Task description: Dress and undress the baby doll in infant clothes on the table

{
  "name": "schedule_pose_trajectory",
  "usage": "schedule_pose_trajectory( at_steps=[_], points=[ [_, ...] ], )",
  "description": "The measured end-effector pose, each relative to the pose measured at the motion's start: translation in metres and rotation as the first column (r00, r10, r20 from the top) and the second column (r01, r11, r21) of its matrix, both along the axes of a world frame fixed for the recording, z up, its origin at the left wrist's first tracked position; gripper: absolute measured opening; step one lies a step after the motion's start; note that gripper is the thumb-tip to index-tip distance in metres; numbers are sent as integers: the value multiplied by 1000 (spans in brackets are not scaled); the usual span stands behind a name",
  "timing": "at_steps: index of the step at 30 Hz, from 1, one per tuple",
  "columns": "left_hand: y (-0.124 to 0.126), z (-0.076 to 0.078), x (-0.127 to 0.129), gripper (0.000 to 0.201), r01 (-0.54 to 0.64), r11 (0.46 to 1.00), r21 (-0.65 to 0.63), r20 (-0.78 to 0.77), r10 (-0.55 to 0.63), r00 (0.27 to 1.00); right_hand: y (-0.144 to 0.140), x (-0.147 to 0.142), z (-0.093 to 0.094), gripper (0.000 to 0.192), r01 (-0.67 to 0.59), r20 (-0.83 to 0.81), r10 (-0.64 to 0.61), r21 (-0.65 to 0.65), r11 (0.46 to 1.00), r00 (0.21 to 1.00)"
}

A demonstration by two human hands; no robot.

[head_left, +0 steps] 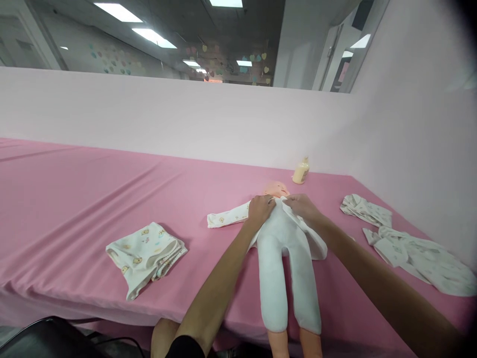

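Observation:
A baby doll [280, 233] with a white cloth body lies on its back, its head [276, 189] toward the wall and its bare feet toward me. Under and around its upper body is a white printed baby shirt [229, 216], its front spread apart and one sleeve stretched out to the left. Near the doll's neck, my left hand [261, 208] is closed on the left front edge of the shirt. My right hand [302, 205] pinches the opposite edge by the collar. The fingertips of both hands are partly hidden.
A folded printed baby cloth [147, 253] lies to the left on the pink sheet [93, 199]. At the right are two crumpled white garments, a smaller one [365, 210] and a larger one [425, 258]. A pale yellow bottle [300, 171] stands near the wall, beyond the doll's head.

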State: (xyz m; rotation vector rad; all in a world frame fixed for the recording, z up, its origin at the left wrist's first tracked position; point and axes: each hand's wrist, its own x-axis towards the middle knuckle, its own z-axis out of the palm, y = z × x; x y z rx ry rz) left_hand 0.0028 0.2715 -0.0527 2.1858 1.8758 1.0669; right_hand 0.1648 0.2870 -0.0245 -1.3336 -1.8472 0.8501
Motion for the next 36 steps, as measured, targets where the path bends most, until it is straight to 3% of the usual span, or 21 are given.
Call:
schedule_pose_trajectory(
  at_steps=[5,15,23,30,36],
  points=[
    [3,-3,1,31,2,1000,7,12,-2,1000,1,-12,-1,35,35,-9,-34,84,996,999],
    [7,-8,-1,35,38,999,17,46,-39,998,-4,-18,-8,38,-34,72,14,284,958,997],
    [9,-9,0,36,28,1000,6,90,-28,996,-4,-20,-24,27,8,35,-25,426,905,999],
    [8,-8,1,32,41,999,-27,138,-37,990,-2,-21,-37,30,-26,159,-71,536,844,985],
    [3,-3,5,31,42,998,-54,201,-30,979,-4,-24,-38,31,-24,158,-82,576,817,984]
  ],
)
